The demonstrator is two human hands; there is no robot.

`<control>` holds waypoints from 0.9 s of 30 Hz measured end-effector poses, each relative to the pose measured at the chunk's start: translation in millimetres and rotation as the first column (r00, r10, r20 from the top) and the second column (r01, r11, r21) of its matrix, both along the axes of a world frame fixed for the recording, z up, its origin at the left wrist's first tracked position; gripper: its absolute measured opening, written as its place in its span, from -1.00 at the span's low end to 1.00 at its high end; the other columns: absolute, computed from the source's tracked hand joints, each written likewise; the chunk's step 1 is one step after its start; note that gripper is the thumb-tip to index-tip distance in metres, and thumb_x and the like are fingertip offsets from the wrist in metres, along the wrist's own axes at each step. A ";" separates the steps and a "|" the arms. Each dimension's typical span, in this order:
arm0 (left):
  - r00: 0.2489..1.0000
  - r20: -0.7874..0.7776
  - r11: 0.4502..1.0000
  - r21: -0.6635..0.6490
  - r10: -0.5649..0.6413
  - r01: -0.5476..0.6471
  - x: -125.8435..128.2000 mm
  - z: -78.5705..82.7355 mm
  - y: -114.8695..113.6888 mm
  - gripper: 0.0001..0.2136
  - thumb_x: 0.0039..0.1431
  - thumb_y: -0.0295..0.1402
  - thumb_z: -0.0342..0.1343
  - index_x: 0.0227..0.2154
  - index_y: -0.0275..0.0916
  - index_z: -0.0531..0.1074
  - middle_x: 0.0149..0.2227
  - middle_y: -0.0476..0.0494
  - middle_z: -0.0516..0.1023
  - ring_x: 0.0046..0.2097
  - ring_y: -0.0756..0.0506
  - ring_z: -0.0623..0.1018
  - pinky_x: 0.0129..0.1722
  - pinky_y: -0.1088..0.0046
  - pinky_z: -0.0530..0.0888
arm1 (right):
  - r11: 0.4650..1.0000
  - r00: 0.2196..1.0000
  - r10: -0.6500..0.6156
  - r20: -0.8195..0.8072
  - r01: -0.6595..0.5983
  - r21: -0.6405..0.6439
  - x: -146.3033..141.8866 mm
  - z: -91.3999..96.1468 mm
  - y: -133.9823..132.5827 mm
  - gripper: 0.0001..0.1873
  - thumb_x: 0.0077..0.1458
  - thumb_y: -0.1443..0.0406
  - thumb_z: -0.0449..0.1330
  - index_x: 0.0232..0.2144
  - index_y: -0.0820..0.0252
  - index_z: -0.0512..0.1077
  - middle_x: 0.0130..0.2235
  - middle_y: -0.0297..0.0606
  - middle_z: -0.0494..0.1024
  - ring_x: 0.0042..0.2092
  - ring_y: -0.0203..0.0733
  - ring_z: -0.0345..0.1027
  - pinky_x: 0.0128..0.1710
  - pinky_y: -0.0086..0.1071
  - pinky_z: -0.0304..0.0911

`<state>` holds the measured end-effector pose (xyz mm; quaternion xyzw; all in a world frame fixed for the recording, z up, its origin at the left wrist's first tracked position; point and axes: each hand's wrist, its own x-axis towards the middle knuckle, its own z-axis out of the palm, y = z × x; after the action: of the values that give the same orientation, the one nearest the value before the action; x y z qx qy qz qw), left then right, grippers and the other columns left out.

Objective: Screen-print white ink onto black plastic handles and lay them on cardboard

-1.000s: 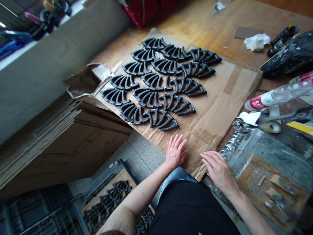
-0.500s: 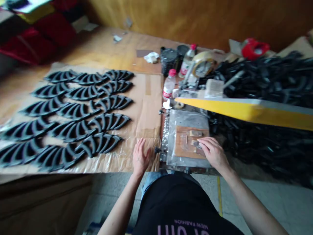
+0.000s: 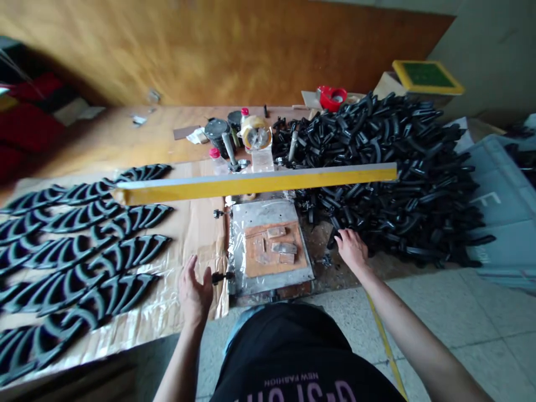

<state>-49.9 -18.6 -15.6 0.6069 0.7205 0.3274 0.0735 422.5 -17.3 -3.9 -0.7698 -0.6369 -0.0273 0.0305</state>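
The left hand hangs over the near right part of the cardboard sheet, its fingers loosely spread, the thumb apart, with nothing between them; just beside it, to the right, a black knob juts from the edge of the metal plate; the right hand is at the near left edge of a heap of loose black pieces, fingers bent down and partly gathered, their tips at a small dark piece; whether they grip it or only touch it I cannot tell; the heap lies on the right of the table, against a grey crate; on the left, fan-like black shapes lie in rows on the cardboard; between the hands, the plate bears a brown board with small worn blocks on it; a yellow bar stretches above all this, crossing in front of both rows and heap; farther back stand a dark cup, a red-capped bottle and a tape roll; a red tape dispenser sits behind the heap.
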 end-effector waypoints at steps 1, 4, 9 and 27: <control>1.000 -0.005 1.000 -0.002 0.007 -0.007 3.7 4.5 -0.1 -0.49 0.21 -0.20 0.05 0.20 -0.24 0.22 0.17 -0.34 0.37 0.20 -0.32 0.38 0.15 0.00 0.34 | 1.000 0.999 -0.010 0.041 0.010 -0.014 -3.6 2.5 13.1 -0.65 0.28 0.18 -0.02 -0.03 0.24 0.39 -0.09 0.00 0.47 -0.02 0.00 0.30 -0.14 -0.24 0.25; 1.000 -0.010 1.000 -0.010 0.024 -0.024 15.6 16.6 -3.6 -0.50 0.23 -0.19 0.04 0.20 -0.25 0.23 0.15 -0.34 0.40 0.18 -0.30 0.40 0.14 0.02 0.36 | 0.997 0.991 -0.020 0.132 0.029 -0.065 -9.0 9.5 44.5 -0.69 0.24 0.26 0.02 -0.03 0.29 0.36 -0.16 0.05 0.47 -0.13 0.01 0.34 -0.22 -0.24 0.21; 0.998 0.025 0.999 -0.006 0.054 -0.054 24.9 22.5 -18.4 -0.54 0.23 -0.22 0.05 0.16 -0.25 0.27 0.13 -0.32 0.42 0.17 -0.27 0.41 0.16 0.06 0.35 | 0.999 0.992 0.014 0.122 -0.019 0.046 -6.7 23.0 56.8 -0.64 0.22 0.39 -0.08 -0.02 0.36 0.38 -0.19 0.11 0.48 -0.11 0.07 0.33 -0.18 -0.16 0.21; 0.552 0.763 0.941 0.303 -0.336 0.154 74.6 190.3 106.2 -0.57 0.31 0.01 -0.19 -0.27 -0.23 0.41 -0.56 -0.02 0.44 -0.52 0.01 0.47 -0.40 0.45 0.50 | 0.726 0.713 0.685 -0.154 -0.685 0.056 -145.9 34.0 45.4 -0.60 0.24 0.29 0.07 0.09 -0.06 0.44 -0.10 -0.13 0.45 -0.04 -0.07 0.26 -0.05 -0.27 0.18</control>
<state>24.7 87.6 174.7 0.4914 0.4794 0.6232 0.3746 276.6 28.1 30.1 -0.4790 -0.8719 0.0510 0.0887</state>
